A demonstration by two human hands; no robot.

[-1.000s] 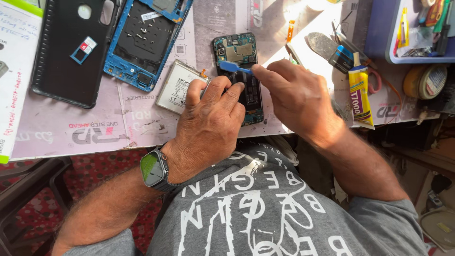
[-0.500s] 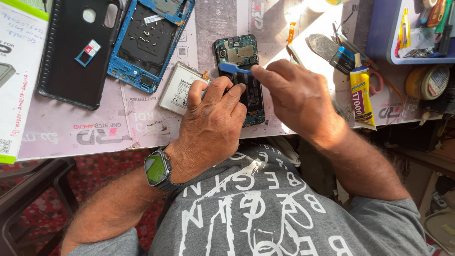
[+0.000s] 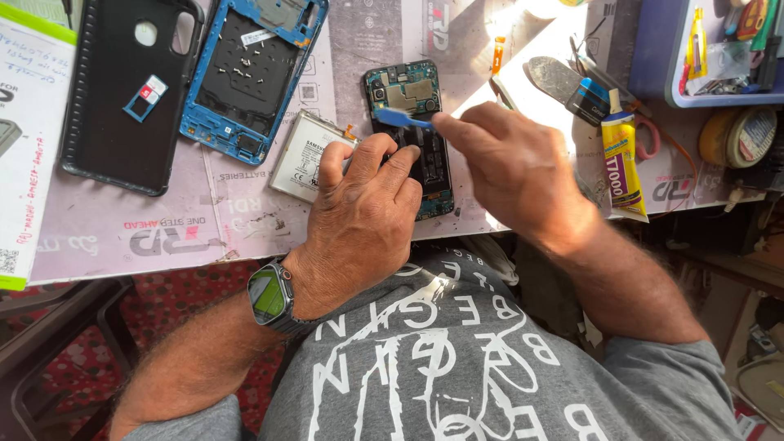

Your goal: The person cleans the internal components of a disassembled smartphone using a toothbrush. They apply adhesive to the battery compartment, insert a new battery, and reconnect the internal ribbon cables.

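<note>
Right now my left hand (image 3: pixel 359 220) pins the phone (image 3: pixel 412 122); right hand (image 3: pixel 510 167) pinches a blue tool (image 3: pixel 400 120) — a slip could gouge the board.

Black case (image 3: pixel 122 106), blue frame (image 3: pixel 249 77), glue tube (image 3: pixel 622 163)

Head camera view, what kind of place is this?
Most likely a phone repair bench. An opened phone lies under both hands, its blue frame, loose battery and black case lie beside it, and a glue tube sits nearby.
</note>
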